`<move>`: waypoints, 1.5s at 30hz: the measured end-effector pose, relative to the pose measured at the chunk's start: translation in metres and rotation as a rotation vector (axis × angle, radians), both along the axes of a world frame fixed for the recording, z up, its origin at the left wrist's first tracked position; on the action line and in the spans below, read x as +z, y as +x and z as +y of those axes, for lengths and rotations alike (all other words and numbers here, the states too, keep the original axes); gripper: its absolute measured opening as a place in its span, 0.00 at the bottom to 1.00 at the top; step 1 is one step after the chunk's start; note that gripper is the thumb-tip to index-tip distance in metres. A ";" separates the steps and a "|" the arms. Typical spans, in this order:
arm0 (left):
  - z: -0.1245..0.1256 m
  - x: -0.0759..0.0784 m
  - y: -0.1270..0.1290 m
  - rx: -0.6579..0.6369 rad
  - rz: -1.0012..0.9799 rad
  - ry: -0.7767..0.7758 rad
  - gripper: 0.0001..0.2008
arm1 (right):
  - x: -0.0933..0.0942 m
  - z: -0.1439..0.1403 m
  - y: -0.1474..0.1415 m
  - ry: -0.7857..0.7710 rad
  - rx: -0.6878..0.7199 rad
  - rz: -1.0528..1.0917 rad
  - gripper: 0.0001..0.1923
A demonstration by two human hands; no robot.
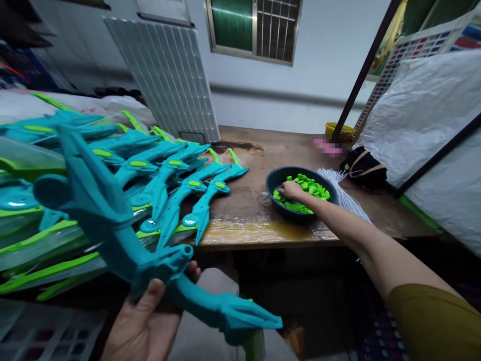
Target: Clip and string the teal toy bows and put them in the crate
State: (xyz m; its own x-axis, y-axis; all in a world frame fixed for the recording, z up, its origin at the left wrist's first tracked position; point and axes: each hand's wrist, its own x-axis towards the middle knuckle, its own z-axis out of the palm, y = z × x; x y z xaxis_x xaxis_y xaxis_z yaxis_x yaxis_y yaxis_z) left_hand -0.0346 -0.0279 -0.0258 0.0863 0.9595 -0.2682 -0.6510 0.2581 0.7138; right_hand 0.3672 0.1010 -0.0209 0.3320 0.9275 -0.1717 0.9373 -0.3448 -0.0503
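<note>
In the head view my left hand (pixel 145 321) is wrapped round the middle of a teal plastic toy bow (pixel 116 250), which is held tilted close to the camera. My right hand (pixel 291 190) reaches into a dark round bowl (pixel 276 203). Its fingers are curled down among small bright green plastic pieces (pixel 313 188), and the fingertips are hidden. Many similar teal toy bows (pixel 176 200) with green parts lie in overlapping rows to the left, beyond and beside the held one.
The bowl stands near the front edge of a brown worktable (pixel 259 155). A bundle of white strings (pixel 343 193) lies beside it. Farther right are a black bag (pixel 364 168), a yellow container (pixel 340 131) and large white sacks (pixel 439 125). A ribbed grey panel (pixel 173 75) leans at the back.
</note>
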 end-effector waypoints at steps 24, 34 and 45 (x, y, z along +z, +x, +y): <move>-0.026 0.001 0.052 0.048 0.091 0.141 0.27 | 0.063 -0.093 -0.124 0.823 0.322 0.459 0.04; -0.038 0.007 0.042 -0.010 0.026 0.198 0.23 | 0.033 -0.175 -0.219 1.156 1.086 -0.013 0.13; -0.042 0.013 0.037 -0.027 -0.060 0.138 0.26 | 0.047 -0.170 -0.199 0.997 1.192 0.027 0.10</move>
